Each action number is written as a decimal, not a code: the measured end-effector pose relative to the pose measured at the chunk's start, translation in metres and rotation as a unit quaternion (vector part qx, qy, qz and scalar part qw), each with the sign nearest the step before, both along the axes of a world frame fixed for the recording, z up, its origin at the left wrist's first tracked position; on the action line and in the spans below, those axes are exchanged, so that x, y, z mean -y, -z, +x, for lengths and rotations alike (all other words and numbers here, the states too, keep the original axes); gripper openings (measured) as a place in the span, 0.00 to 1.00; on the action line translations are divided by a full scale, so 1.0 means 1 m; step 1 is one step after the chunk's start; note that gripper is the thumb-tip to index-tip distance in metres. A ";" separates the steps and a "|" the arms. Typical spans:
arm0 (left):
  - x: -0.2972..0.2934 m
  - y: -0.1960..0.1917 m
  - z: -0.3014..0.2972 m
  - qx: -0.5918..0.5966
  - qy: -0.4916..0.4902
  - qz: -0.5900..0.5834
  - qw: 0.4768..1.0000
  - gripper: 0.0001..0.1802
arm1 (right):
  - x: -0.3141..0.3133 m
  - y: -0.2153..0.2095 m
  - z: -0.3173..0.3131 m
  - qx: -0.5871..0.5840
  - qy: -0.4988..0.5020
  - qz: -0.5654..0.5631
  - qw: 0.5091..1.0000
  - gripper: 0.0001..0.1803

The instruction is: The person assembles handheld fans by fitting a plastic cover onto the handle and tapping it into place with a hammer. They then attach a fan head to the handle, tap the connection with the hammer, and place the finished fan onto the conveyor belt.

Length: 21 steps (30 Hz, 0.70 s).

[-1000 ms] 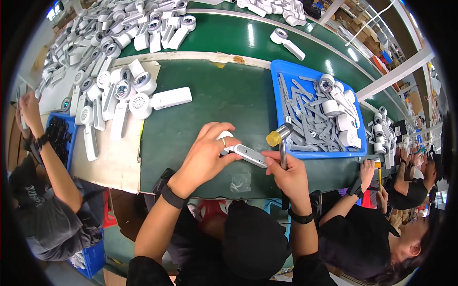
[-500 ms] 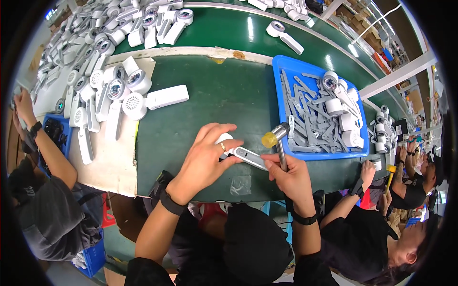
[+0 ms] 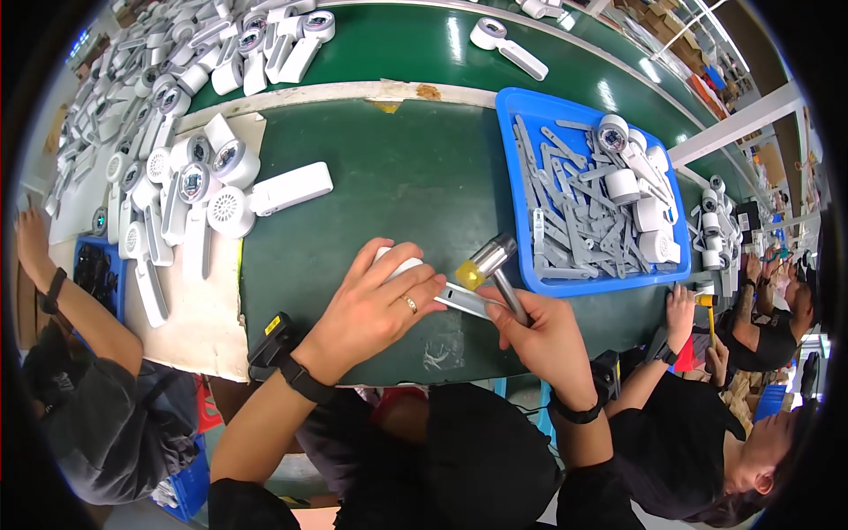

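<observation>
The white handheld fan (image 3: 464, 301) is above the green worktable (image 3: 389, 177) near its front edge, with moving room spanning from a cardboard sheet (image 3: 208, 327) to a blue tray (image 3: 579, 287). The left hand (image 3: 375, 300) curls over the round head, while the right hand (image 3: 548, 336) pinches the handle's end, also gripping a hammer (image 3: 493, 256).

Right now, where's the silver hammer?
In the head view, the silver hammer is right of centre, held in the right hand, its head just left of the blue tray.
</observation>
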State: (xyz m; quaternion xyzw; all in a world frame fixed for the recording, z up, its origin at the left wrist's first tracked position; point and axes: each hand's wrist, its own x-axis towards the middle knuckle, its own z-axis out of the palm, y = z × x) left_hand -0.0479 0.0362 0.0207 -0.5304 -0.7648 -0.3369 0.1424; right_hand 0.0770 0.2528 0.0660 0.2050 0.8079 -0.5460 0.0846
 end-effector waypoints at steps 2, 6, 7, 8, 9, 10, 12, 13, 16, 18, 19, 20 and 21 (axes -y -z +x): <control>-0.001 -0.004 0.002 0.003 0.002 0.002 1.000 0.18 | -0.002 -0.004 0.002 -0.011 -0.014 0.033 0.999 0.14; 0.005 0.010 0.001 0.012 -0.015 0.018 1.000 0.20 | -0.004 0.005 -0.010 0.098 0.008 -0.079 0.992 0.18; 0.004 0.008 0.002 0.012 -0.016 0.016 1.000 0.20 | -0.007 0.008 -0.010 0.113 0.016 -0.145 0.983 0.20; 0.005 0.007 0.002 0.014 -0.016 0.018 1.000 0.21 | -0.007 0.009 -0.010 0.114 0.014 -0.148 0.982 0.20; 0.009 0.004 0.001 0.017 -0.013 0.016 1.000 0.21 | -0.001 0.007 -0.012 0.110 0.023 -0.176 0.978 0.20; 0.015 0.004 0.002 0.019 -0.012 0.008 1.000 0.21 | 0.004 0.006 -0.013 0.105 0.032 -0.205 0.973 0.21; 0.033 0.006 0.005 0.009 -0.053 0.008 0.999 0.20 | 0.009 0.004 -0.025 0.122 0.004 -0.225 0.967 0.21; 0.040 0.007 0.007 0.009 -0.052 -0.004 0.999 0.20 | 0.014 0.005 -0.030 0.136 -0.025 -0.237 0.962 0.21; 0.046 0.006 0.016 0.013 -0.092 -0.014 0.996 0.22 | 0.018 0.007 -0.035 0.151 -0.029 -0.255 0.955 0.21; 0.045 0.005 0.018 0.003 -0.106 -0.007 0.994 0.22 | 0.017 0.009 -0.036 0.143 -0.043 -0.258 0.955 0.21; 0.045 0.006 0.019 0.001 -0.105 -0.008 0.994 0.22 | 0.017 0.009 -0.037 0.144 -0.047 -0.245 0.958 0.21; 0.044 0.007 0.021 0.001 -0.112 -0.010 0.994 0.22 | 0.017 0.008 -0.037 0.146 -0.051 -0.231 0.961 0.21; 0.045 0.009 0.023 -0.001 -0.120 -0.011 0.993 0.22 | 0.017 0.009 -0.038 0.143 -0.051 -0.232 0.961 0.21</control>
